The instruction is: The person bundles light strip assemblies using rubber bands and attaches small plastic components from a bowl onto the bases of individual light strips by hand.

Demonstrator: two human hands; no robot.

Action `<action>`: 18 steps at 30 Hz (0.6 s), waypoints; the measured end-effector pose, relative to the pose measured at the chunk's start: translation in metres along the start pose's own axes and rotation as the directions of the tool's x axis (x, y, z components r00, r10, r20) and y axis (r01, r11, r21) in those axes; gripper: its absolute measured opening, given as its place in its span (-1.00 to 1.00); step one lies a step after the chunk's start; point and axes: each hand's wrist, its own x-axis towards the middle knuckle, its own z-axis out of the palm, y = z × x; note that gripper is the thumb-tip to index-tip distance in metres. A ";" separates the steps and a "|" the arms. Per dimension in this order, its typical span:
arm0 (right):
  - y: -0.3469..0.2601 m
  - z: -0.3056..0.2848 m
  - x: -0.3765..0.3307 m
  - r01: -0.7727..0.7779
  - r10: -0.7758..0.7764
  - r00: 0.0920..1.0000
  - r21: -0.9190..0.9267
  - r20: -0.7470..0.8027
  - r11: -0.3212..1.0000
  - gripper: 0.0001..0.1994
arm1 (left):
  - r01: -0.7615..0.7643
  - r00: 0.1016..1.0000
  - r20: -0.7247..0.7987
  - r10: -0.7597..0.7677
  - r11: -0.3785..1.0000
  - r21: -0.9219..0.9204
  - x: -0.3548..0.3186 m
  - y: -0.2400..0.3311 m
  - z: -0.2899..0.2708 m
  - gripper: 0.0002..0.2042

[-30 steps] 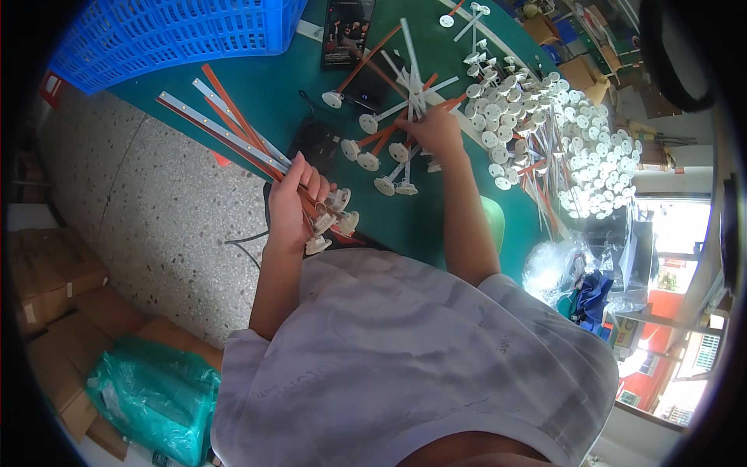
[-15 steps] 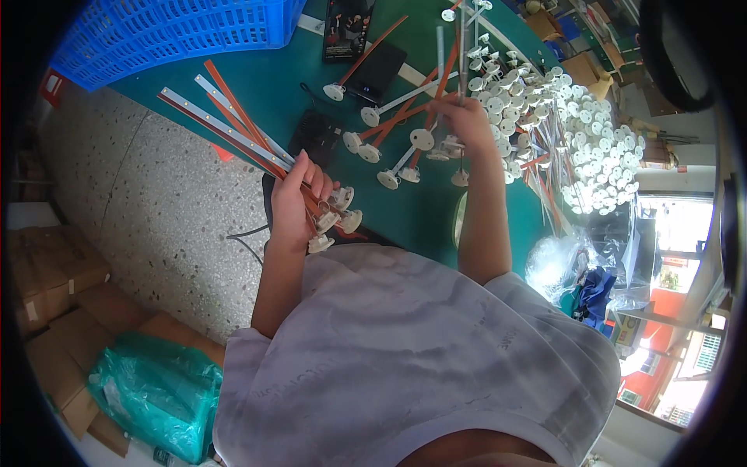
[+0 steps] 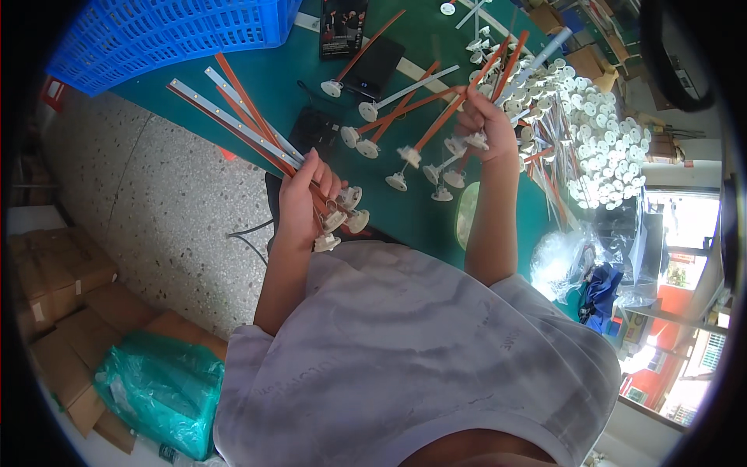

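My left hand [image 3: 305,201] grips a bundle of long rods [image 3: 241,128], some orange and some white, each with a round white disc at its end; the discs cluster just below my fingers. My right hand [image 3: 484,124] is closed on a second, fanned-out bunch of the same disc-ended rods [image 3: 436,101], held above the green table [image 3: 296,78]. Several rods spread out from that hand to the left and upward.
A blue slatted plastic crate [image 3: 171,31] stands at the table's far left. A big heap of white disc rods [image 3: 599,132] covers the right of the table. A black box [image 3: 373,66] lies near the middle. Cardboard boxes [image 3: 54,272] and a green plastic bag [image 3: 156,385] sit on the floor.
My right hand has lifted its bunch of rods off the table and carried it up and to the right. The left hand's bundle has barely moved.
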 end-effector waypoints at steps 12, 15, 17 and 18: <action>-0.006 0.047 -0.028 0.380 -0.384 0.923 -0.141 0.002 0.914 -0.77 | -0.053 0.998 0.030 0.048 0.983 0.173 -0.001 -0.010 0.024 -0.69; -0.005 0.079 -0.042 0.377 -0.386 0.921 -0.350 0.047 0.857 -0.78 | -0.084 0.991 0.121 0.053 0.959 0.269 0.001 -0.013 0.037 -0.76; -0.003 0.094 -0.050 0.428 -0.402 0.901 -0.469 0.161 0.773 -0.61 | -0.118 0.985 0.163 0.053 0.900 0.419 0.002 -0.010 0.039 -0.74; 0.001 0.102 -0.055 0.429 -0.405 0.901 -0.468 0.157 0.773 -0.61 | -0.157 0.978 0.201 0.052 0.821 0.550 0.002 -0.010 0.039 -0.70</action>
